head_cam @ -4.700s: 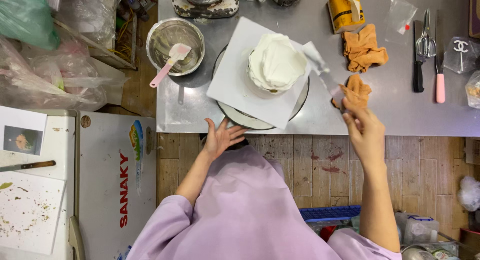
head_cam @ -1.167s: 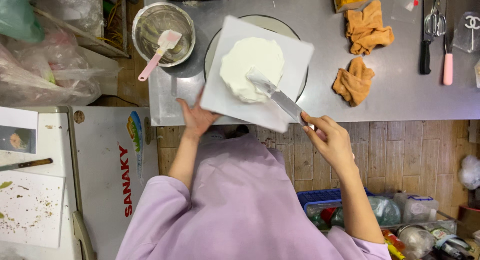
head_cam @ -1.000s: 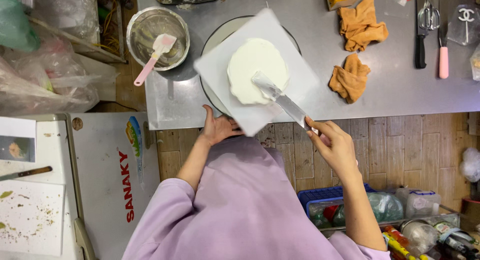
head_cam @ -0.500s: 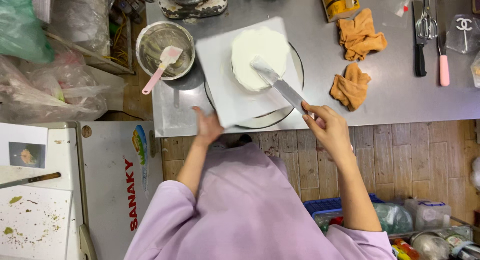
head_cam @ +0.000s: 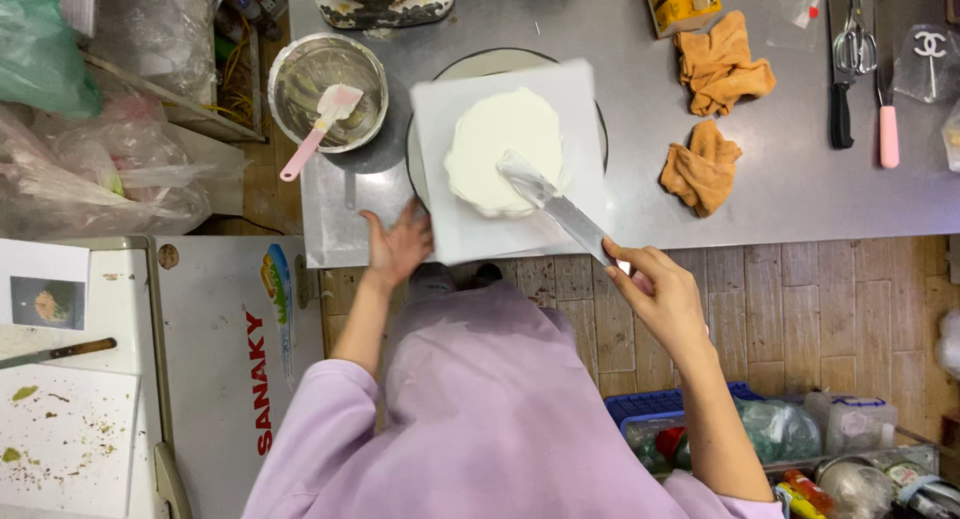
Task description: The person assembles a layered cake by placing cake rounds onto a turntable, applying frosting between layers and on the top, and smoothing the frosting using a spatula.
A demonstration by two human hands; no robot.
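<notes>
On the steel table the white cake sat on a square white board over a round turntable. Compared with half a second before, the board's corners had swung round and its edges showed blur, so it was turning while the spatula kept its place across the icing. That suggested the top was being smoothed in one continuous sweep, with icing already covering the cake.

The left hand lay at the near left edge of the board, fingers spread and touching it, forearm reaching up from the lilac sleeve. The right hand was off the table's near edge, fingers closed around the spatula handle, the blade angled up and left with its tip resting on the cake's middle.

A metal bowl with a pink scraper stood just left of the turntable. Two orange cloths lay to the right, with a knife and scissors farther out.
</notes>
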